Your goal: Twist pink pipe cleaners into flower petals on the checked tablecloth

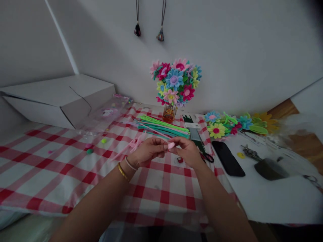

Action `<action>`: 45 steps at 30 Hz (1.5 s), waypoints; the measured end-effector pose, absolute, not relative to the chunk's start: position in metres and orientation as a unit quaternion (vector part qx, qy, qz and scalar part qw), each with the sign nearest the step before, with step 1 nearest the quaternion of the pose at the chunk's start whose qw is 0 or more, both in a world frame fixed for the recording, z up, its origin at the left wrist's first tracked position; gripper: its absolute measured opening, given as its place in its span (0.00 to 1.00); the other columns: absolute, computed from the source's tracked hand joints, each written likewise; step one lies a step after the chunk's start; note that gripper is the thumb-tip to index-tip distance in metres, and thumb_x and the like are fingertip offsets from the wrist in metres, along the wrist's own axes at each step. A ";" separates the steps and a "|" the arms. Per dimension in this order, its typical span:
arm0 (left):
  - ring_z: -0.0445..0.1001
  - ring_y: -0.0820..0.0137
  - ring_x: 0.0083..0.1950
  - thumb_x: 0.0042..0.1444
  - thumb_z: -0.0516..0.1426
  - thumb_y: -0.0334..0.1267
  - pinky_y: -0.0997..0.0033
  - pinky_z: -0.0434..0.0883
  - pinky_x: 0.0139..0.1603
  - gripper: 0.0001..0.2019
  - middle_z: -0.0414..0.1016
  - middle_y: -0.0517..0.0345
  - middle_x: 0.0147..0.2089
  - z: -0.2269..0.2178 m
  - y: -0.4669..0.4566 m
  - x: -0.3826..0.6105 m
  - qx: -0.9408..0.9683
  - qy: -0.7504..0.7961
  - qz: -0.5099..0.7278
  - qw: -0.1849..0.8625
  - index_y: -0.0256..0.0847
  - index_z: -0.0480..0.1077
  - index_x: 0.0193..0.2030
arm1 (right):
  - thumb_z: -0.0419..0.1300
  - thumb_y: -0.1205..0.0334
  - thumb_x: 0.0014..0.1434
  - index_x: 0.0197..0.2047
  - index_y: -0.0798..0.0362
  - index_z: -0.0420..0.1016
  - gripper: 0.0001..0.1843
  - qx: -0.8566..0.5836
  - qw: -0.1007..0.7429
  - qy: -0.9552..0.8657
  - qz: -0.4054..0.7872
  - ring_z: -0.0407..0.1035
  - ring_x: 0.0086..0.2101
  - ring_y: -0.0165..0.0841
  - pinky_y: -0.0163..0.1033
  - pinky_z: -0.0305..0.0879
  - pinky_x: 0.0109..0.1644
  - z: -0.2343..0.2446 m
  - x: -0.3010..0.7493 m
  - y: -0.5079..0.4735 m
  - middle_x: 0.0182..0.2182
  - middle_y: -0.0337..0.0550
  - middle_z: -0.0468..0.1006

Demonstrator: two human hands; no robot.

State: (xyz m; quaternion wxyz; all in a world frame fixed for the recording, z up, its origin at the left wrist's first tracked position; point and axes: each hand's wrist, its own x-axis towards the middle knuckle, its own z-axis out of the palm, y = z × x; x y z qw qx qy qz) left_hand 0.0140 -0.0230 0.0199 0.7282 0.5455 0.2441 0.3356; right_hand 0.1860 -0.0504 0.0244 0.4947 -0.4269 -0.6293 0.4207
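Note:
My left hand [151, 150], with a gold bangle and a pale band at the wrist, pinches a short pink pipe cleaner piece [171, 145] between thumb and fingertips. From the other side, my right hand [186, 151] closes its fingers on the same pink piece. It looks folded or looped, though the fingertips hide part of it. Pink pipe cleaners [136, 143] lie loosely beyond my left hand. Behind both hands rests a bundle of green and teal pipe cleaners [164, 127]. Black-handled scissors [208, 157] lie by my right wrist, partly hidden, and a small red item [180, 160] sits below the hands.
A glass vase [169, 113] holds fuzzy flowers [174, 79] at the back. More flowers [217, 130], a phone [227, 158] and keys [251, 153] lie right. A white box [58, 97], plastic bag [106, 112] and pompoms [90, 151] are left on the checkered cloth [141, 191].

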 end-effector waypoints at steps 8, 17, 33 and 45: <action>0.60 0.79 0.22 0.49 0.55 0.44 0.79 0.58 0.19 0.11 0.64 0.62 0.25 0.011 -0.020 0.019 0.660 0.328 0.426 0.525 0.36 0.68 0.32 | 0.61 0.53 0.46 0.31 0.53 0.75 0.12 -0.493 0.514 -0.559 0.424 0.64 0.27 0.29 0.37 0.62 0.35 0.019 0.183 -0.049 0.25 0.38 0.72; 0.61 0.79 0.23 0.47 0.59 0.38 0.77 0.60 0.25 0.08 0.66 0.60 0.24 0.024 -0.029 0.018 0.630 0.219 0.430 0.608 0.34 0.70 0.29 | 0.65 0.58 0.41 0.23 0.52 0.74 0.07 -0.376 0.544 -0.475 0.580 0.63 0.25 0.29 0.38 0.60 0.34 0.020 0.180 -0.051 0.21 0.37 0.70; 0.63 0.79 0.21 0.42 0.62 0.37 0.76 0.61 0.24 0.08 0.68 0.61 0.22 0.003 -0.028 0.032 0.554 0.248 0.440 0.662 0.34 0.71 0.28 | 0.63 0.57 0.45 0.21 0.54 0.71 0.10 -0.417 0.547 -0.476 0.548 0.58 0.21 0.25 0.33 0.55 0.27 0.022 0.180 -0.051 0.17 0.34 0.66; 0.64 0.79 0.22 0.46 0.59 0.42 0.78 0.58 0.22 0.12 0.69 0.58 0.24 0.015 -0.020 0.019 0.531 0.254 0.389 0.709 0.33 0.70 0.32 | 0.60 0.52 0.47 0.23 0.54 0.72 0.13 -0.483 0.428 -0.576 0.501 0.58 0.20 0.24 0.31 0.54 0.24 0.028 0.186 -0.055 0.19 0.35 0.68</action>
